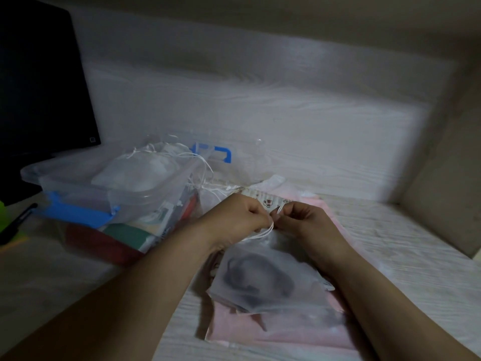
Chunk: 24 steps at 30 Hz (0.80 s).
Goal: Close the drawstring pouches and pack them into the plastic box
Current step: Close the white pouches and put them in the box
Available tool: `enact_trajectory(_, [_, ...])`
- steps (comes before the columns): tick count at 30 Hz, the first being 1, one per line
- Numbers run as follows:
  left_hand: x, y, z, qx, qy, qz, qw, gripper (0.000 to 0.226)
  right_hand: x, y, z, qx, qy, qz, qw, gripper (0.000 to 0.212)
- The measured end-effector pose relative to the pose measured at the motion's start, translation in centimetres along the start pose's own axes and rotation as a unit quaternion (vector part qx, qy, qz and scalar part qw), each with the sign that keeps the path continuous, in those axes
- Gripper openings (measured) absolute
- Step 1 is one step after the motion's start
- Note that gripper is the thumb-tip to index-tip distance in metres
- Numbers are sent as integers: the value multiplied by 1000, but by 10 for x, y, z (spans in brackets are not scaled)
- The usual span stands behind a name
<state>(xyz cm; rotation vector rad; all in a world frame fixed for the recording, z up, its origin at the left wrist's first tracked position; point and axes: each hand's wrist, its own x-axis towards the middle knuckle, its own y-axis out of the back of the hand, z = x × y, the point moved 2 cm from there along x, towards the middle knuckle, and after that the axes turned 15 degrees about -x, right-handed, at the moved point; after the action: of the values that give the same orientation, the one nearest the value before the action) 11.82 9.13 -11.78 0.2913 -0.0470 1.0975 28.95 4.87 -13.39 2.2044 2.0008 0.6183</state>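
Observation:
A translucent white drawstring pouch (263,280) with a dark coiled object inside hangs in front of me, over a pink cloth (286,332). My left hand (239,217) and my right hand (302,220) pinch its white strings (260,233) at the pouch mouth, close together. To the left stands the clear plastic box (86,188) with blue latches. It holds several white pouches (140,170) whose strings trail over the rim.
A dark monitor (39,87) stands at the back left. A green object and a black pen (18,220) lie at the far left edge. Red and green items show through the box wall. A wall panel rises on the right.

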Motion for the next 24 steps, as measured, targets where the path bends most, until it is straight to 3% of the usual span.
enact_trajectory(7, [1, 0, -7, -42, -13, -11, 999, 10, -1, 1, -3, 26, -4, -16, 1000, 8])
enact_trajectory(13, [1, 1, -11, -57, -38, -38, 997, 12, -4, 2, -6, 42, -2, -34, 999, 24])
enact_trajectory(15, [1, 0, -13, -78, -43, -45, 995, 21, -5, 2, -8, 40, -2, -37, 999, 21])
enact_trajectory(18, [3, -1, -16, -61, -58, -41, 996, 11, -5, 4, -6, 43, 3, -33, 999, 13])
enact_trajectory(24, [5, -3, -22, -28, -66, -32, 997, 18, -2, 5, -1, -20, 34, -18, 999, 14])
